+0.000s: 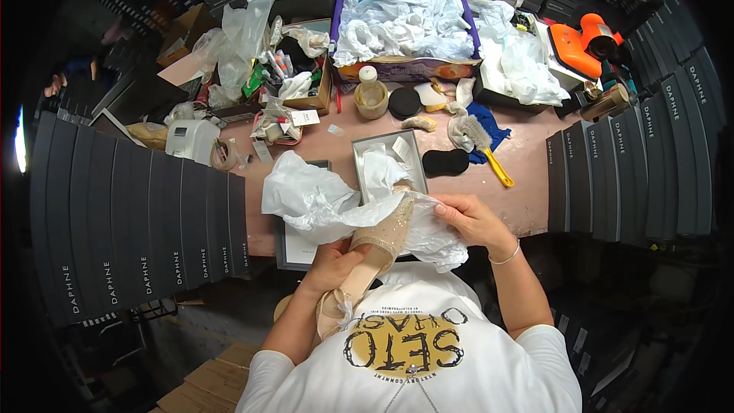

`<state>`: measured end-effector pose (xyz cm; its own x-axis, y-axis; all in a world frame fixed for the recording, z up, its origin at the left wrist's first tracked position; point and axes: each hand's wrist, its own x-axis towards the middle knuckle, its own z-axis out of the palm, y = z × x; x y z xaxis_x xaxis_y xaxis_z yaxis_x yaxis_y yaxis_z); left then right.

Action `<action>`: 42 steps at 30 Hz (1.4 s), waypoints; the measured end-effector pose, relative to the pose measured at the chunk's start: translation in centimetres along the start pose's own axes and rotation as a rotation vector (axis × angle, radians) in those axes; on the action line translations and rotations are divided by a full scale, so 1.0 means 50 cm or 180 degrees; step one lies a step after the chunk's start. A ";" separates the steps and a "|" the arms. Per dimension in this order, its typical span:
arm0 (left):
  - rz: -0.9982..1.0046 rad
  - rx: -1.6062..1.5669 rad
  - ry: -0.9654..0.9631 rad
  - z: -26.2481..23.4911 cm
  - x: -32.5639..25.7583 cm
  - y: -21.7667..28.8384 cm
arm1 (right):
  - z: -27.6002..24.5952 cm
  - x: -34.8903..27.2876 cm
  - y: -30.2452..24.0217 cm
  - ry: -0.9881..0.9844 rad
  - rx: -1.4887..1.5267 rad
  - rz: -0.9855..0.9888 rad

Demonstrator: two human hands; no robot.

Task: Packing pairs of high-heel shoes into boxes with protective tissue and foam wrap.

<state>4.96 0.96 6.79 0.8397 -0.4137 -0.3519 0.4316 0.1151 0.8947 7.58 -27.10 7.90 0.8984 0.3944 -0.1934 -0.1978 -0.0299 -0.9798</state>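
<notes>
A beige sandal with a glittery upper is tilted in front of my chest, its heel end toward my body. My left hand is closed around the sandal's middle, thumb on the insole. White tissue paper spreads over and around the upper on both sides. At the paper's right part, my right hand pinches an edge between thumb and fingers. Just beyond the sandal, an open grey shoe box holds more tissue. A dark-edged box part lies partly hidden under the paper.
Stacks of dark shoe boxes flank the pink table on both sides. A yellow-handled brush, a black oval pad and a jar lie beyond. At the back stands a purple-edged box heaped with crumpled tissue.
</notes>
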 end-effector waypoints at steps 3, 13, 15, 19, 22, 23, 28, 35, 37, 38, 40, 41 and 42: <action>0.0270 0.0121 -0.0097 -0.006 -0.001 0.007 | 0.001 0.000 -0.003 0.0021 0.0029 -0.0096; 0.0133 0.0248 0.0046 -0.006 0.006 0.024 | -0.013 0.039 -0.106 -0.0216 -0.1370 -0.0971; 0.0331 0.0194 -0.0039 0.007 0.012 0.040 | 0.003 0.063 -0.122 -0.0368 -0.1716 -0.1269; -0.0365 0.0268 0.0051 0.003 0.018 0.032 | 0.042 0.103 -0.144 -0.1000 -0.2100 -0.1396; -0.0919 0.0148 0.0260 0.002 0.015 0.028 | 0.065 0.127 -0.144 -0.1059 -0.1905 -0.1338; -0.0904 0.0256 0.0044 -0.004 0.018 0.024 | 0.071 0.133 -0.144 -0.0930 -0.1635 -0.1255; -0.0605 0.0066 0.0045 -0.003 0.018 0.001 | 0.088 0.148 -0.145 -0.1231 -0.1729 -0.1412; -0.0238 -0.0862 0.0042 -0.031 0.055 -0.045 | 0.137 0.066 -0.064 -0.1204 -0.4009 -0.1836; -0.0349 -0.1403 -0.0132 -0.027 0.044 -0.052 | 0.136 0.057 -0.045 -0.1050 -0.4015 -0.1843; -0.0412 -0.1663 -0.0242 -0.023 0.039 -0.056 | 0.136 0.054 -0.047 -0.1050 -0.3956 -0.1834; -0.0238 -0.2162 -0.0671 -0.032 0.027 -0.062 | 0.134 0.047 -0.054 -0.1033 -0.3837 -0.1803; -0.0108 -0.2383 -0.0859 -0.030 0.023 -0.062 | 0.135 0.045 -0.047 -0.0941 -0.3998 -0.1796; 0.0019 -0.2603 -0.1049 -0.029 0.021 -0.063 | 0.138 0.046 -0.036 -0.0846 -0.4158 -0.1784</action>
<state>4.95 1.46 3.23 0.7594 -0.6359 -0.1377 0.6343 0.6763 0.3745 7.28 -19.78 9.56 0.6091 0.7871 0.0972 0.7727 -0.5615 -0.2960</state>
